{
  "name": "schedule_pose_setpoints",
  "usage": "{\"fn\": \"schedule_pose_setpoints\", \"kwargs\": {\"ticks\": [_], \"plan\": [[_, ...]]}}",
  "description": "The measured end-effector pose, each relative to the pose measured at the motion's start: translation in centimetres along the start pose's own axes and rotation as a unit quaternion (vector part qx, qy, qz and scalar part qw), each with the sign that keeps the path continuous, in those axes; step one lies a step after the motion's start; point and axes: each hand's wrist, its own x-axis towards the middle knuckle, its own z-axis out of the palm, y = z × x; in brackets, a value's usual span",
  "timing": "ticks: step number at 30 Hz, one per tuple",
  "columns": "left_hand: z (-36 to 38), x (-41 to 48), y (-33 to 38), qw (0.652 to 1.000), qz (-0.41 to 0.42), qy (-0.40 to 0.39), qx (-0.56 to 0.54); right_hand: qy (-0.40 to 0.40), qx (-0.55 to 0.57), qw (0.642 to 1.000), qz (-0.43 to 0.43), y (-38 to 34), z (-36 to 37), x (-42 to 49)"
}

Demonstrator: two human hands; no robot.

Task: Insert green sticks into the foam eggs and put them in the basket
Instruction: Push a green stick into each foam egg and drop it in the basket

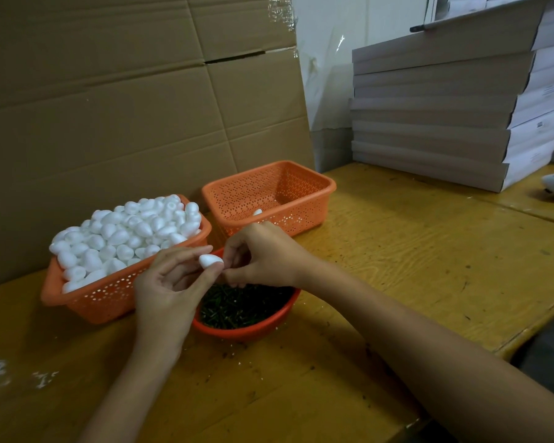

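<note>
- One foam egg is pinched between the thumb and forefinger of the left hand; its long axis runs roughly left to right, the narrower end toward the right hand.
- Right hand's fingertips are bunched closed right against that narrow end; whether they grip a green stick cannot be told, as the fingers hide it.
- Both hands hover above the far rim of the red bowl, which is filled with green sticks.
- Left of the bowl, touching or nearly touching it, stands an orange basket heaped with loose eggs.
- Behind the bowl sits a second orange basket, nearly empty, with one white egg showing at its near wall.
- Right of the bowl the wooden table lies open as far as its front edge and a stack of flat boxes at the back.
- Behind both baskets a cardboard sheet stands upright, closing off that side.
</note>
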Motion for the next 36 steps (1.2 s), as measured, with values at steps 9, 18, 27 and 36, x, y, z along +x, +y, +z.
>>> {"fn": "schedule_pose_setpoints", "kwargs": {"ticks": [9,18,27,36], "plan": [[0.26,-0.11,0.4,0.999,-0.026,0.012,-0.037,-0.008,0.014,1.0,0.005,0.03,-0.19,-0.13],[-0.02,-0.11,0.26,0.999,-0.024,0.001,-0.023,-0.006,0.033,0.999,0.019,0.06,-0.1,-0.11],[-0.14,0.12,0.39,0.998,-0.036,0.006,-0.049,-0.009,0.046,0.999,0.024,0.01,-0.09,-0.21],[-0.07,-0.05,0.48,0.998,-0.031,0.006,-0.045,-0.004,0.053,0.998,0.017,0.02,-0.05,-0.27]]}}
